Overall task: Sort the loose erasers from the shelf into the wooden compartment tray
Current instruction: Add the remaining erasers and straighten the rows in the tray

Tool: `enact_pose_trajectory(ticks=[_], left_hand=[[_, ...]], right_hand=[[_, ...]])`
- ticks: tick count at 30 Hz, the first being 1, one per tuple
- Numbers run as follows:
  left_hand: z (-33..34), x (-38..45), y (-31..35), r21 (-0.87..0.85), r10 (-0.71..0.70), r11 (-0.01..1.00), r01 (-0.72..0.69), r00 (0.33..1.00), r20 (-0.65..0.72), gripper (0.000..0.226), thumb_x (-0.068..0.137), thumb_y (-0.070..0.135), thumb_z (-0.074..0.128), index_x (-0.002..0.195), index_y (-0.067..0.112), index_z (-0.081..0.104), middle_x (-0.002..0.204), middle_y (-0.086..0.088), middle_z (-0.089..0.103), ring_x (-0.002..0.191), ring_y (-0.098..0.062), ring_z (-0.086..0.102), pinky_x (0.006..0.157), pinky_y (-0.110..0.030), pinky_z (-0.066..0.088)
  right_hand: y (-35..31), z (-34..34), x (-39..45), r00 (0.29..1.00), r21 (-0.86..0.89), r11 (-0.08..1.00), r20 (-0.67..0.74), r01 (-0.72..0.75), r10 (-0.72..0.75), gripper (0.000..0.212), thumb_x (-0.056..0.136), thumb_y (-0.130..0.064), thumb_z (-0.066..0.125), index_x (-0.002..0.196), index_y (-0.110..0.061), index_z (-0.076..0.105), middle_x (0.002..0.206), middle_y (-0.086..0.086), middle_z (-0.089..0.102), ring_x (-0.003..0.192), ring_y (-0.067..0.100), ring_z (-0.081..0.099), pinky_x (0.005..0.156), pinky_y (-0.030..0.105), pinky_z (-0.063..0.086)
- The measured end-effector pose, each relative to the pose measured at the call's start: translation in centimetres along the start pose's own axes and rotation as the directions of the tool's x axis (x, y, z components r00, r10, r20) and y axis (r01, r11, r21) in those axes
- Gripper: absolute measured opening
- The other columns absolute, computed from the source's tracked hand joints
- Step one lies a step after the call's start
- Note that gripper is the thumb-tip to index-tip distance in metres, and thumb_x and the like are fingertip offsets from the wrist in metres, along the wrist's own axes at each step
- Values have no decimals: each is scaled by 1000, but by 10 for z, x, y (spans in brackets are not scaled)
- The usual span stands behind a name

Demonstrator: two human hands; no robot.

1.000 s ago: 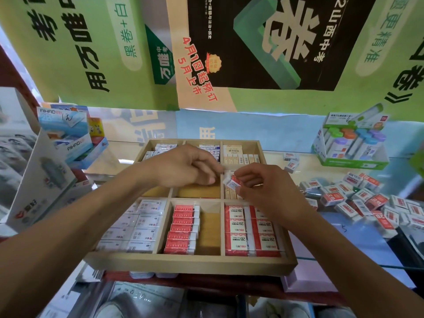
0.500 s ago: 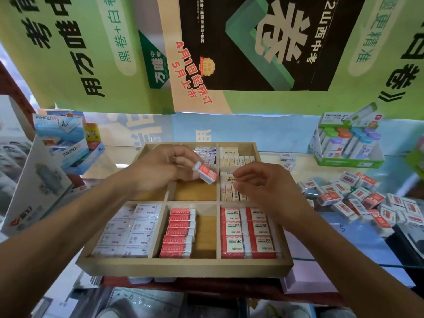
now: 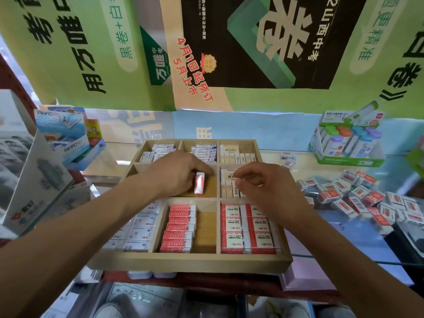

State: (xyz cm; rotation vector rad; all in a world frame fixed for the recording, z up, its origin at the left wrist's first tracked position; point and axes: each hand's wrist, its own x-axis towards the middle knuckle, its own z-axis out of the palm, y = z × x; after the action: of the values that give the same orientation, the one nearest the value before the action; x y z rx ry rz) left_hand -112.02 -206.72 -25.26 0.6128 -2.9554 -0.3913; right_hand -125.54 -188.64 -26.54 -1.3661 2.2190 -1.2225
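The wooden compartment tray (image 3: 188, 262) lies on the shelf in front of me, most of its cells filled with rows of erasers. My left hand (image 3: 176, 175) holds a small red-and-white eraser (image 3: 199, 185) upright, low in the middle cell of the tray's centre row. My right hand (image 3: 263, 187) hovers over the cell to the right, fingers loosely curled and holding nothing. A heap of loose red-and-white erasers (image 3: 358, 196) lies on the glass shelf to the right of the tray.
A green display box of correction tapes (image 3: 348, 145) stands at the back right. Blue product boxes (image 3: 66, 141) and a white carton (image 3: 39, 180) stand at the left. Posters hang behind the shelf. A few stray erasers (image 3: 286, 157) lie just past the tray's right rim.
My right hand passed the eraser to my left hand, which has lowered it into the middle cell. My right hand now hangs idle over the neighbouring cell.
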Motion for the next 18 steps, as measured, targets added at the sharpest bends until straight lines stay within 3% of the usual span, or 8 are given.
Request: enact_pose_trajectory(ticks=[2, 5, 9, 13, 18], left_hand=[[1, 1, 3, 41, -12, 999, 13, 999, -33, 49, 85, 3, 53, 121, 34, 66, 122, 8, 67, 112, -16, 61, 96, -31, 48], [-4, 1, 3, -22, -66, 998, 64, 990, -128, 31, 84, 9, 60, 106, 26, 73, 103, 7, 72, 97, -12, 64, 84, -23, 49], [-5, 0, 9, -104, -136, 986, 132, 991, -23, 5, 82, 22, 72, 79, 26, 74, 75, 18, 69, 77, 1, 64, 74, -21, 51], [0, 3, 16, -283, -142, 944, 171, 983, 117, 28, 80, -2, 66, 79, 25, 74, 72, 15, 71, 72, 3, 66, 69, -13, 51], [3, 7, 13, -386, -139, 896, 218, 965, 224, 52, 77, -18, 48, 73, 27, 73, 77, 8, 74, 84, -9, 70, 77, -24, 55]], right_hand=[[2, -1, 0, 1000, -10, 1000, 4, -5, 5, 11, 91, -30, 62, 99, -36, 65, 93, -23, 61, 77, -12, 59, 53, 1, 43], [5, -4, 0, 1000, 17, 1000, 1, -8, 8, 11, 89, -31, 63, 99, -35, 66, 95, -23, 64, 79, -13, 60, 58, 2, 42], [7, -8, 2, 1000, 49, 999, -23, -18, 19, 10, 87, -31, 65, 96, -33, 68, 90, -22, 67, 81, -15, 60, 66, 7, 46], [9, -12, 1, 999, 45, 999, -41, 6, -4, 8, 87, -28, 65, 93, -31, 68, 88, -21, 67, 82, -15, 59, 60, 2, 45], [15, -21, -3, 998, 21, 999, -51, 25, -24, 6, 87, -25, 66, 91, -29, 69, 85, -22, 65, 83, -15, 57, 59, -1, 42]])
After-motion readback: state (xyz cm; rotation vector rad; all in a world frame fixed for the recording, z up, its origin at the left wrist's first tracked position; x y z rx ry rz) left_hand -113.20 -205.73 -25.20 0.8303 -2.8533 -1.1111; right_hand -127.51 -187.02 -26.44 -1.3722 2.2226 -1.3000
